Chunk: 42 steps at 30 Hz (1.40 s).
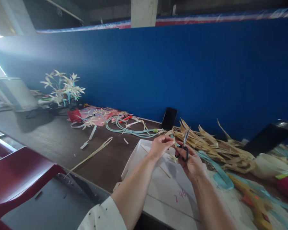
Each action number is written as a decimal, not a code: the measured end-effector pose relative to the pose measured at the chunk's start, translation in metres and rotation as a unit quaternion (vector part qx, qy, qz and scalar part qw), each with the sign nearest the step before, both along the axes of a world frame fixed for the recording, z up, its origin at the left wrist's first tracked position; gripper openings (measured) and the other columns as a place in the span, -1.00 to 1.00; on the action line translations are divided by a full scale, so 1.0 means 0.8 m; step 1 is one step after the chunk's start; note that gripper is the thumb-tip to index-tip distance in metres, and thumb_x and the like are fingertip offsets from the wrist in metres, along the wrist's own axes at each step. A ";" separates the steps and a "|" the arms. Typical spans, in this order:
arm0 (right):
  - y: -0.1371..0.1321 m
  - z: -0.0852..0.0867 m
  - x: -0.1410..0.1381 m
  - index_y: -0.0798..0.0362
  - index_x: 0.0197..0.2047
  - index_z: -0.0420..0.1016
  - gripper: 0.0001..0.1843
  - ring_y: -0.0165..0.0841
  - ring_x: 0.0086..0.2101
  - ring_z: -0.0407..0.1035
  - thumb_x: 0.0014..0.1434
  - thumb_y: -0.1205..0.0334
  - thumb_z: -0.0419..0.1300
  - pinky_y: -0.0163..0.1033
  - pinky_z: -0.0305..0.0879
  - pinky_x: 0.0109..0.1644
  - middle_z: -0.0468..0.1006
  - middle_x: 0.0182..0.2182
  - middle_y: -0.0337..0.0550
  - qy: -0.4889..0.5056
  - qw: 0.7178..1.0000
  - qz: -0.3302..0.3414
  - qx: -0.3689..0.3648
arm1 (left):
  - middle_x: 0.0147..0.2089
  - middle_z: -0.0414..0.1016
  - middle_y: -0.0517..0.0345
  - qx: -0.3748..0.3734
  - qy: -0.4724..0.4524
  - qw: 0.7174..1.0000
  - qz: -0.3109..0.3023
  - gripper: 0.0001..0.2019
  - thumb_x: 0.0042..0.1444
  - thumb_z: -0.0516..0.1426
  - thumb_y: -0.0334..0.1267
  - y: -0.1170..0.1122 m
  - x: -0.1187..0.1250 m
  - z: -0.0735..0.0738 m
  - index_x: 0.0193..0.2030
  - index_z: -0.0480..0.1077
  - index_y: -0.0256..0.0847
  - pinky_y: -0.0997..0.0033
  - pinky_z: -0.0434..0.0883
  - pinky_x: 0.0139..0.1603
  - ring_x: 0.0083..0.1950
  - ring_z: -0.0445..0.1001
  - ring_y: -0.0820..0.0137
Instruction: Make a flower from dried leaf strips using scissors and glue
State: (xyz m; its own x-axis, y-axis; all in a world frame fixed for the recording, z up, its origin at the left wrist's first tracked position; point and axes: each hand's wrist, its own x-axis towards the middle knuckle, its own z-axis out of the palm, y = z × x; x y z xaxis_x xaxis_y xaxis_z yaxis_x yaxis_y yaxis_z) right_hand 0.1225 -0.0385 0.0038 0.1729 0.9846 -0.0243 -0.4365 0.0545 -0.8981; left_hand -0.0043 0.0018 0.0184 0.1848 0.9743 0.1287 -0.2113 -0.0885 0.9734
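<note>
Scissors in the right hand (193, 163), a pale strip (173, 139) pinched in the left hand (159, 147).
I see the right fingers closed through the black handles of the scissors (185, 144), with the blades pointing up; if the blades are parted I cannot tell. The left fingers are shut narrow on the small strip, just beside the blades. Both hands are above a white board (139, 159) on the table (62, 140), near a pile of dried leaves (214, 147).

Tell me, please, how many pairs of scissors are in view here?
1: small black-handled metal scissors, blades up, in the right hand above the white cardboard box. Others may lie hidden under the dried tan leaf strips.
</note>
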 end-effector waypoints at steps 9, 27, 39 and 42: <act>-0.004 0.004 -0.002 0.01 -0.18 0.47 -0.50 -0.49 -0.56 0.21 -0.30 0.28 0.39 -0.43 -0.09 -0.63 0.38 -0.57 -0.31 -0.043 0.999 -0.006 -0.004 | -0.42 0.43 0.12 -0.089 -0.078 0.992 -0.050 -0.70 -0.21 0.25 -0.10 0.007 -0.001 -0.015 -0.39 0.41 -0.29 0.57 0.21 -0.43 -0.42 0.33 0.54; -0.004 0.002 0.002 0.03 -0.28 0.46 -0.64 -0.54 -0.54 0.23 -0.22 0.36 0.38 -0.51 -0.04 -0.67 0.35 -0.53 -0.30 0.032 0.999 0.021 -0.009 | -0.31 0.46 0.06 -0.061 -0.035 0.993 -0.095 -0.62 -0.08 0.16 -0.01 0.004 -0.007 -0.009 -0.22 0.47 -0.25 0.57 0.16 -0.42 -0.38 0.29 0.54; -0.009 0.000 0.014 0.03 -0.32 0.43 -0.80 -0.52 -0.50 0.24 -0.09 0.33 0.30 -0.48 0.03 -0.64 0.39 -0.46 -0.25 0.113 0.980 0.160 -0.023 | -0.16 0.45 -0.03 -0.049 -0.098 0.958 -0.264 -0.58 -0.25 0.29 -0.05 -0.011 -0.015 0.006 -0.25 0.50 -0.28 0.53 0.18 -0.36 -0.30 0.36 0.48; -0.010 0.003 0.013 0.01 -0.31 0.43 -0.81 -0.49 -0.49 0.23 -0.07 0.29 0.28 -0.44 0.01 -0.64 0.39 -0.45 -0.24 0.080 0.984 0.156 -0.018 | -0.11 0.45 0.00 -0.060 -0.095 0.962 -0.247 -0.62 -0.27 0.30 -0.07 -0.011 -0.014 0.006 -0.32 0.49 -0.26 0.54 0.15 -0.40 -0.32 0.37 0.50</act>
